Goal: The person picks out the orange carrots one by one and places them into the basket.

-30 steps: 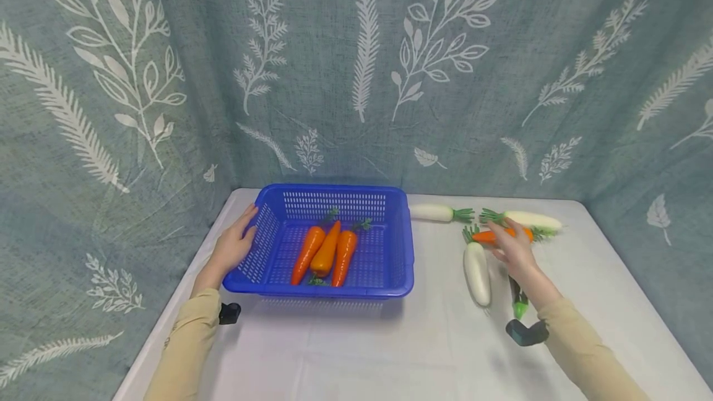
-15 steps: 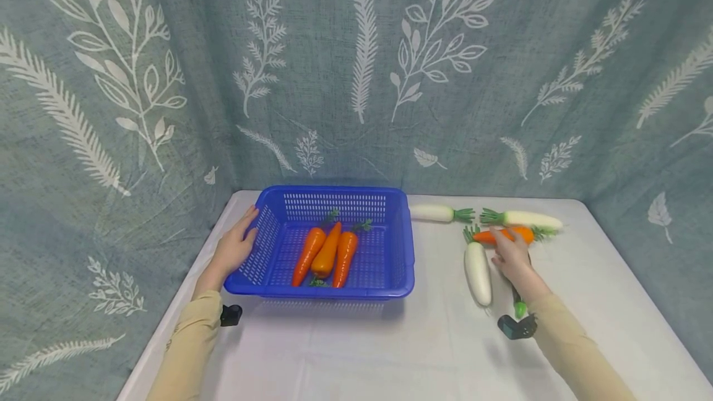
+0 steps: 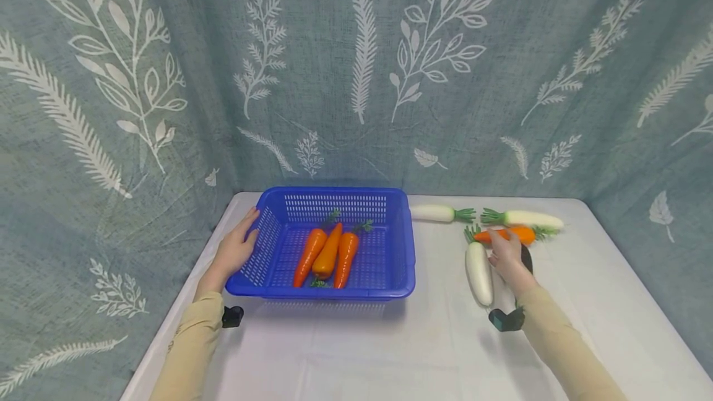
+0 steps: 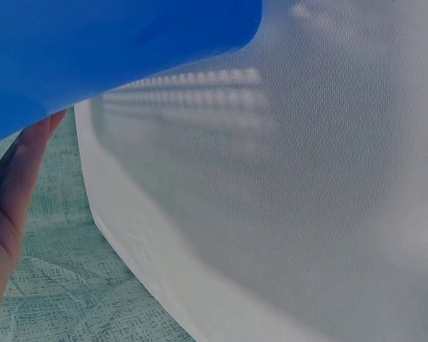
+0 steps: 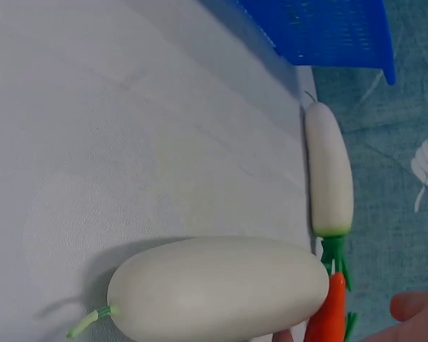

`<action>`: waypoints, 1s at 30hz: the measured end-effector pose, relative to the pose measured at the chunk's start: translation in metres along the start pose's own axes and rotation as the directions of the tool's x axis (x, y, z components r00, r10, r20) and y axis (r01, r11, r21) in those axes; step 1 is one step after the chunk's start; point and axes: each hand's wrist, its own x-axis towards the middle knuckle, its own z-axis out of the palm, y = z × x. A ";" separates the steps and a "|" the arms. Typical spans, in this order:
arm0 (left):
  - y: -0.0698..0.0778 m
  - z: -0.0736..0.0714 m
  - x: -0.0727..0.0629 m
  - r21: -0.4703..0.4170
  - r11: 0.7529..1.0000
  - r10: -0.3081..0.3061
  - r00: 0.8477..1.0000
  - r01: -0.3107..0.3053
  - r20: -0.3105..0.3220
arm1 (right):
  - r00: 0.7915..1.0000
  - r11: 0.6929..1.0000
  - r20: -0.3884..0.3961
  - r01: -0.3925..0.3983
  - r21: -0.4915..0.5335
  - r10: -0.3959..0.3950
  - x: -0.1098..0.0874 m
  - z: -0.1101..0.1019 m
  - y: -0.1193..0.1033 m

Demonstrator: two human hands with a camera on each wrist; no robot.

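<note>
My left hand (image 3: 234,252) lies along the left side of the blue basket (image 3: 334,293), fingers straight; in the left wrist view its fingers (image 4: 32,153) reach up to the basket's rim (image 4: 128,50). Three orange carrots (image 3: 346,258) lie in the basket. At the right, my right hand (image 3: 508,258) is over an orange carrot (image 3: 523,234), fingertips on its near half, thumb apart. In the right wrist view that carrot (image 5: 329,313) shows between the thumb and a finger (image 5: 414,305). A white radish (image 3: 478,274) lies just left of this hand; a dark eggplant (image 3: 527,258) is partly hidden beneath it.
Two more white radishes lie along the back edge, one beside the basket (image 3: 434,213) and another radish (image 3: 531,219) behind the carrot. A white cloth covers the table (image 3: 356,351). A green patterned curtain (image 3: 334,79) hangs behind and at both sides.
My right hand has moved a little left and lower over the carrot, uncovering the eggplant's dark body on its right. The left hand and the basket stay in place.
</note>
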 end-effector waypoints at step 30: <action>-0.001 0.000 -0.002 0.004 1.000 0.015 1.000 -0.015 -0.023 | 0.979 0.995 -0.188 0.070 -0.070 -0.082 0.021 0.011 0.014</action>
